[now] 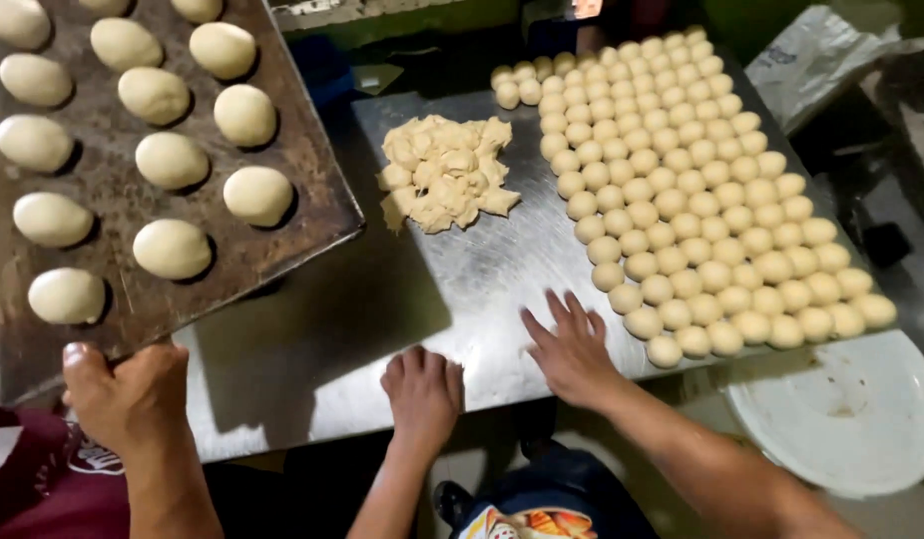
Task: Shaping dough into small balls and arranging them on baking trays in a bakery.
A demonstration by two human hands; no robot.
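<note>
Dough balls [701, 200] crowd the bench's right edge; cut lumps [444, 172] remain unrolled; left grip [422, 394] and right grip [572, 349] lie flat, empty.

The dark rectangular metal baking tray [312, 215] lies at the left, overlapping the left part of the flat steel table [502, 265]; pale oval dough loaves [171, 160] sit on it in rows; a co-worker's hand [133, 399] grips its near edge. On the table, behind the middle, lies a heap of rough cut dough lumps [444, 172]; to its right, rows of small round dough balls [696, 195] run from far edge to near edge. The left hand [422, 394] rests flat at the near edge; the right hand [572, 349] lies flat beside it, just left of the nearest balls; a white round plastic lid [846, 414] lies near right, below the table's corner.
</note>
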